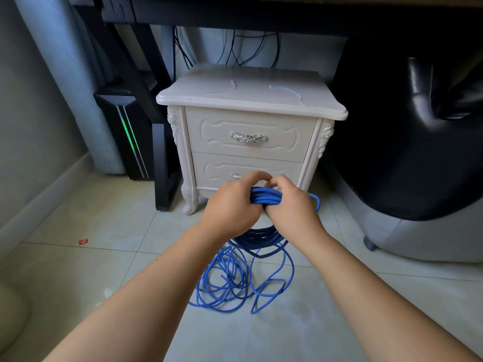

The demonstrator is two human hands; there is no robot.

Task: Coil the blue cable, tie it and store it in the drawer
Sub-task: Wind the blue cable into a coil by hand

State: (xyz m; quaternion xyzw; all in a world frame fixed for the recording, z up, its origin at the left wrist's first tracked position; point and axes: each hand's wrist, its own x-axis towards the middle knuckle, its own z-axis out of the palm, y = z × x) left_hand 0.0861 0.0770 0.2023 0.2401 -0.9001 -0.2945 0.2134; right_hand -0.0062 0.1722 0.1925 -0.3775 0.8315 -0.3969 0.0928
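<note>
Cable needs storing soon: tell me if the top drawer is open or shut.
Shut: the top drawer front sits flush with the cabinet frame, no interior showing.

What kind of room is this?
Probably a home bedroom or study: a white nightstand stands by a dark desk, with a green-lit computer tower beside it and a black chair.

One wide head-worn camera looks forward and down, near the blue cable (264,198), facing the nightstand (251,100)
</note>
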